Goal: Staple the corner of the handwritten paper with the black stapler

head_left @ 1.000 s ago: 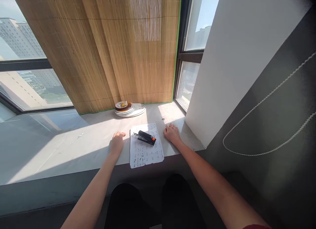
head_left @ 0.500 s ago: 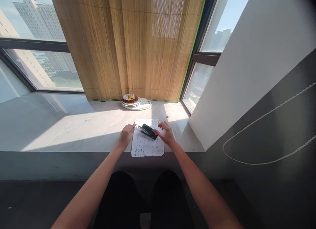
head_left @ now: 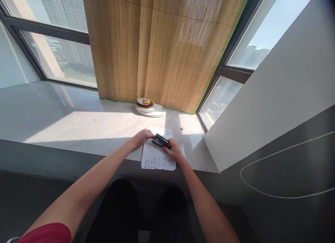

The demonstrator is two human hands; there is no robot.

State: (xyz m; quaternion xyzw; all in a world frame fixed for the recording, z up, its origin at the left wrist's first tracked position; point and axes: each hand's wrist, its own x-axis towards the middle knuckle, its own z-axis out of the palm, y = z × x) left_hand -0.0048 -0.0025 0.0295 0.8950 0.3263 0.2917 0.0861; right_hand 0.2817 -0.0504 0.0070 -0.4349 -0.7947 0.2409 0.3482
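A black stapler (head_left: 162,141) with an orange-red spot at its rear end lies slanted above the handwritten sheets of paper (head_left: 158,159). My right hand (head_left: 175,151) wraps round its rear end, thumb on the near side. At the stapler's front end, my left hand (head_left: 143,136) has its fingers closed and touching the tip. The stapler's upper arm and lower part are only slightly apart at the front. My left fingertips are partly hidden, so any small thing between them does not show.
Beyond the paper, a stack of plates (head_left: 146,110) stands by the bamboo blind (head_left: 157,61). A small dark piece (head_left: 181,129) lies right of the paper on the window ledge (head_left: 115,120). White scraps (head_left: 97,119) lie to the left. A beaded cord (head_left: 259,162) hangs at the right.
The stapler's upper arm, earlier swung wide from its lower part, has come down nearly onto it. My right hand has closed round its rear, and my left hand has moved against its front. The view has tilted.
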